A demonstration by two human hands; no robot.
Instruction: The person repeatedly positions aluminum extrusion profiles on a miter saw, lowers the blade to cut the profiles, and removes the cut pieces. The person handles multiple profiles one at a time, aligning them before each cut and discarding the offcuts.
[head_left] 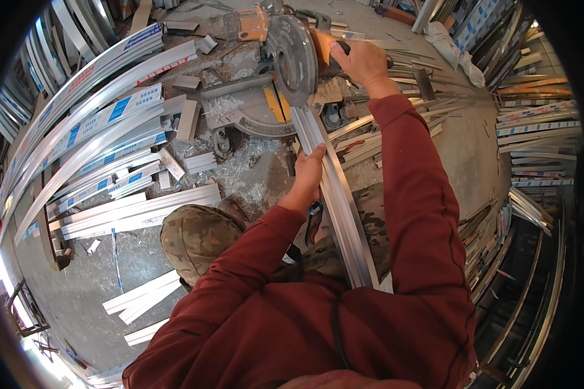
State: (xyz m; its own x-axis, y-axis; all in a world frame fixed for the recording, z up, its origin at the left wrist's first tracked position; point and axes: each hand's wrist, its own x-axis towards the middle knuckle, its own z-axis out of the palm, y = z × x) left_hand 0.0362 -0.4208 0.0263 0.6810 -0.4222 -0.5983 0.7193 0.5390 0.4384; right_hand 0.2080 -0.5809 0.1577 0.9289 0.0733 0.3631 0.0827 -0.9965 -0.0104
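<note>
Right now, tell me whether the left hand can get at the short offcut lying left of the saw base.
Probably yes: the left hand rests on the long aluminium profile, and only loose shavings lie between it and the offcut.

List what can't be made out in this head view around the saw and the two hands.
- Head view: the saw blade teeth and where they meet the aluminium profile are covered by the guard.
- The saw handle is mostly wrapped by the right hand.
- The profile's near end is lost behind the red sleeve.
- The left hand fingertips are curled over the profile, out of sight.
</note>
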